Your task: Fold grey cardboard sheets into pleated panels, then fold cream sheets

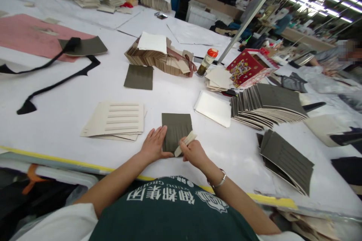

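A dark olive rectangular panel (177, 122) lies flat on the white table in front of me, with faint parallel ridges across it. My left hand (153, 145) rests on its left edge, fingers stretched out and thumb along the near edge. A pale flat stick, like a bone folder (189, 139), is gripped in my right hand (195, 153). Its lower end touches the panel near the bottom edge. To the left is a small stack of cream slotted cards (125, 118); to the right, a pile of white sheets (214, 107).
Dark panels (279, 99) stand fanned at right, with slotted dark panels (292, 162) nearer. Behind are another olive panel (138, 77), bundled brown pieces (154, 58), an orange-lidded bottle (207, 62) and a red box (246, 67). Black strips (56, 79) lie left. A metal pole (251, 15) rises behind.
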